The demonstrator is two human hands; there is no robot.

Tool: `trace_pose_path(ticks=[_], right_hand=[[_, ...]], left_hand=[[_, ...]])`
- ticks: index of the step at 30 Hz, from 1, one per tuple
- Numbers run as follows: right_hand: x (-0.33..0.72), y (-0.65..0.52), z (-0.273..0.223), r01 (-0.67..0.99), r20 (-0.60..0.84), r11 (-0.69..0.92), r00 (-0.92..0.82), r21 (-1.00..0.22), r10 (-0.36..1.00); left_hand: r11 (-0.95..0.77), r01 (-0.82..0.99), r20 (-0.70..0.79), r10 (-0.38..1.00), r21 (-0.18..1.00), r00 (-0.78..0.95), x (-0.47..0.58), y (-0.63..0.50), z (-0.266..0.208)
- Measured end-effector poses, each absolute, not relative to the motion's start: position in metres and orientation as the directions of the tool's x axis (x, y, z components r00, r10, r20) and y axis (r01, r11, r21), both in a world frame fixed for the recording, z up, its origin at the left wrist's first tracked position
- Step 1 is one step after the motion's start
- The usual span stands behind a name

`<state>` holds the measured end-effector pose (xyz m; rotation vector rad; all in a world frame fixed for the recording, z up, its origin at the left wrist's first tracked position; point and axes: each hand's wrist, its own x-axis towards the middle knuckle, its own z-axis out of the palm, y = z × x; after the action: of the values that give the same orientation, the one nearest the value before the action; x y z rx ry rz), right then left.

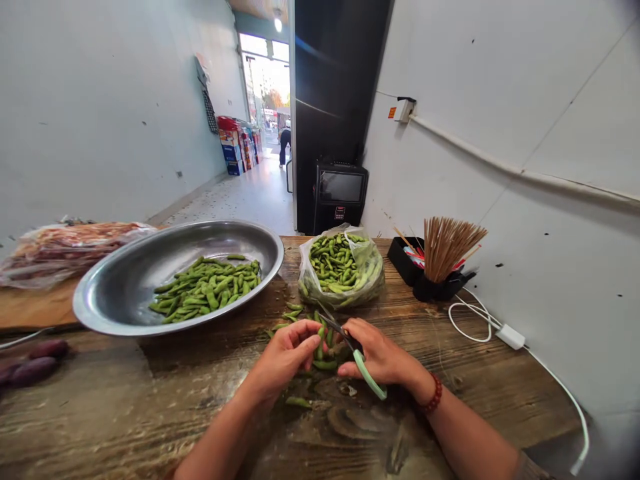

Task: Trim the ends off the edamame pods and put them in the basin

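Between the thumb and fingers of my left hand is a green edamame pod, held upright. My right hand grips a pair of scissors with pale green handles; the dark blades point up and left, close by the pod's tip. Whether the blades touch the pod I cannot tell. Several loose pods lie on the wooden table under and around my hands, one pod nearer to me. Beyond my hands stands a clear plastic bag full of pods. To the left, a wide steel basin holds a heap of pods.
Wrapped skewered food lies on a board at the far left, with dark purple tubers in front. On the right stand a bundle of wooden skewers in a black holder and a white cable with an adapter. A black speaker sits behind.
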<state>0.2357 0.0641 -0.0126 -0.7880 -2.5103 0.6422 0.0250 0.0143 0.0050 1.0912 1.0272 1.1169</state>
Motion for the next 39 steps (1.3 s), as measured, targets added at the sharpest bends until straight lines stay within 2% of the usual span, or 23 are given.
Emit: trace_pose_path(ticks=[9,17,22,27,32,39], right_hand=[[0.236,0.058,-0.01,0.402,0.228,0.778,-0.8,-0.483,0.555],[0.237,0.056,-0.005,0.425,0.221,0.804,-0.81,-0.415,0.543],[0.239,0.056,-0.005,0.418,0.21,0.811,-0.822,-0.409,0.529],[0.24,0.056,-0.009,0.418,0.211,0.821,-0.827,-0.389,0.521],[0.239,0.057,-0.015,0.397,0.221,0.841,-0.841,-0.368,0.493],[0.237,0.056,-0.015,0.365,0.218,0.801,-0.833,-0.475,0.509]], left_hand=[[-0.024,-0.059,0.03,0.994,0.998,0.105,0.024,0.018,0.003],[-0.124,0.1,0.11,0.984,0.987,0.136,0.022,0.02,0.0],[-0.148,0.126,0.126,0.977,0.981,0.172,0.022,0.02,0.001],[-0.124,0.139,0.095,0.976,0.982,0.198,0.022,0.02,0.005],[-0.01,0.069,-0.006,0.971,0.998,0.24,0.019,0.019,0.005],[0.079,0.045,-0.087,0.973,0.996,0.215,0.015,0.02,-0.003]])
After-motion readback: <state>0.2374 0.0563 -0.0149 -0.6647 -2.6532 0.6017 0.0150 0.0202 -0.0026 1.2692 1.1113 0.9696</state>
